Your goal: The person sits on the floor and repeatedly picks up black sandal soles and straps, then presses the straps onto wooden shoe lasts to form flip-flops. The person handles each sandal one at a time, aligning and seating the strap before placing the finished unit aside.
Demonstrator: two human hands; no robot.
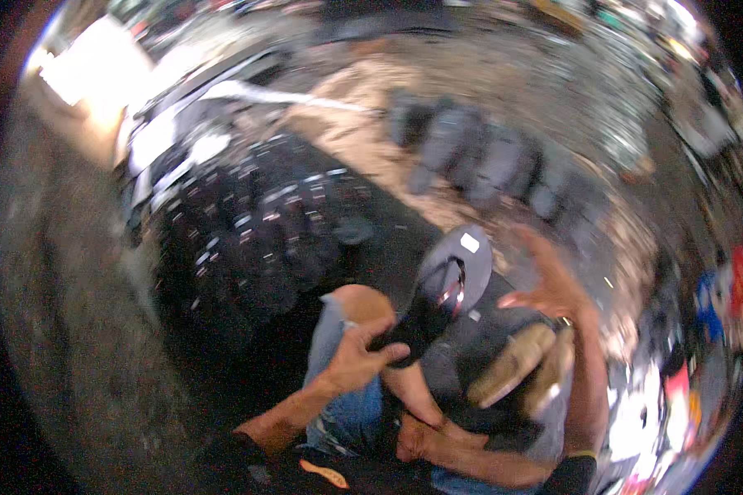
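My left hand (359,359) is closed around the dark heel end of a flip-flop (469,268), above my bent knee. Its grey toe part points away from me and carries a small white label and a dark strap with shiny trim. To the right of the sandal my right hand (553,289) is raised with the fingers apart, holding nothing. Below that hand lie two tan shoe lasts (513,363), (553,375), side by side on a dark surface. Motion blurs the finer detail.
At the left, a black sheet (380,219) bears several dark sandals (264,223) with shiny trim. Several grey soles (495,161) lie in a row beyond, beside brown paper (347,115). Bright, colourful clutter (677,396) sits at the far right. My bare legs are folded in front.
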